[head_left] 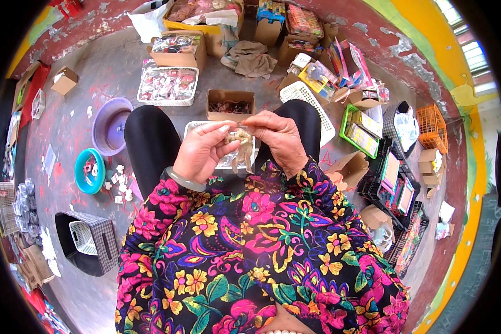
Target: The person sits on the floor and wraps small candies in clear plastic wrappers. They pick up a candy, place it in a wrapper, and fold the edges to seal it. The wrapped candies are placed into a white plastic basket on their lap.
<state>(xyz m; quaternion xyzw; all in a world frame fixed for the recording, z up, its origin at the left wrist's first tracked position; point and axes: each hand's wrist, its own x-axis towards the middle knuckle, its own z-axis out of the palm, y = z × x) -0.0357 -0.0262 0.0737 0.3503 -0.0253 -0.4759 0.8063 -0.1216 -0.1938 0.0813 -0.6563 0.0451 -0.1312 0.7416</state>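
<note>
A beige-gold ribbon bow [242,149] with hanging tails is held up between my two hands, above my lap. My left hand [199,150] is closed, pinching the bow's left side with thumb and fingertips; a pale bangle circles that wrist. My right hand [281,138] is closed too, its thumb and forefinger pressed together at the bow's top edge. What sits in that right pinch is too small to make out. Beneath the hands, between my knees, stands a white basket [190,127], partly hidden. Just beyond it is a cardboard box [231,116] of small dark brown pieces.
On the left are a purple basin [101,133], a turquoise basin [81,177] and a checked bin [103,239]. Ahead stands a white basket of packets [167,102]. To the right are a green basket [373,151], black crates [367,189] and an orange crate [432,128].
</note>
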